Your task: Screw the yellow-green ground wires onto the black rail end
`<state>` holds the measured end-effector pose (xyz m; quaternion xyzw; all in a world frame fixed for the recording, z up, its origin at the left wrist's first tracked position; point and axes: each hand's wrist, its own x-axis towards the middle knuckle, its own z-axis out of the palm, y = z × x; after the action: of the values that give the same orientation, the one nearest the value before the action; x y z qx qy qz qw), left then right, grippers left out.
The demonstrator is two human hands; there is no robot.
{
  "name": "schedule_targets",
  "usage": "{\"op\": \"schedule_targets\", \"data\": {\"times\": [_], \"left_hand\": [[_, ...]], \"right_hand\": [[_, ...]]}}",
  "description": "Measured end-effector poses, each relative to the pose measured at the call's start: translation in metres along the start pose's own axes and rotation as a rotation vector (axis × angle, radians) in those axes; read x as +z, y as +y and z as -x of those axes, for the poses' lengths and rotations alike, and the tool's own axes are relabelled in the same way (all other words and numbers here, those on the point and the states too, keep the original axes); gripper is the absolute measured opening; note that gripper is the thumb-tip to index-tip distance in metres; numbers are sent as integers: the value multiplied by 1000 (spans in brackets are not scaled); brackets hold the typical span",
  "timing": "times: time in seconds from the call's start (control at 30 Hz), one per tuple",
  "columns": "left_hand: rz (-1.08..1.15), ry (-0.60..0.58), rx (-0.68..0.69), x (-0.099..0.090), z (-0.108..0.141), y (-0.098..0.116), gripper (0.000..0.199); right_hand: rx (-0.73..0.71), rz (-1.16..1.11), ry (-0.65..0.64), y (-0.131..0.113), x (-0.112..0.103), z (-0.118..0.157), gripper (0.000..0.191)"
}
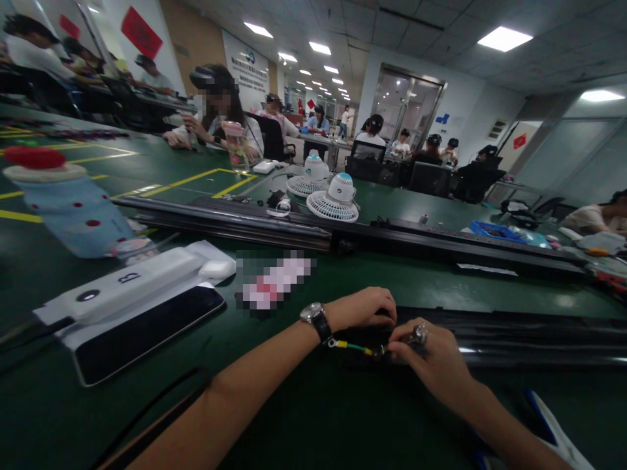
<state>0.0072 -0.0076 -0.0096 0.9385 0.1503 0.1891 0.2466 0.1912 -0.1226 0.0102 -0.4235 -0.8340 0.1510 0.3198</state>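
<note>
Green-and-yellow wire [355, 348] with a ring-shaped metal tip lies at the left end of a long black bar [519, 326] on the green counter [294, 418], its other end close to the right fingertips. The left hand [365, 308] is curled at the bar's end and the right hand [431, 349] has thumb and fingers drawn near each other, though I cannot tell what either grips. Farther left lies a phone [151, 333], and two white fans [337, 202] rest beyond another long bar [235, 222].
</note>
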Motion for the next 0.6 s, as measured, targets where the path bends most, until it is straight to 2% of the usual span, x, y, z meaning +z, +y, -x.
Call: {"op": "schedule_targets", "data": {"times": [0.6], "left_hand": [[9,1,27,4,-2,-5,8]], "right_hand": [[-38,15,-12,6,2,2,16]]}}
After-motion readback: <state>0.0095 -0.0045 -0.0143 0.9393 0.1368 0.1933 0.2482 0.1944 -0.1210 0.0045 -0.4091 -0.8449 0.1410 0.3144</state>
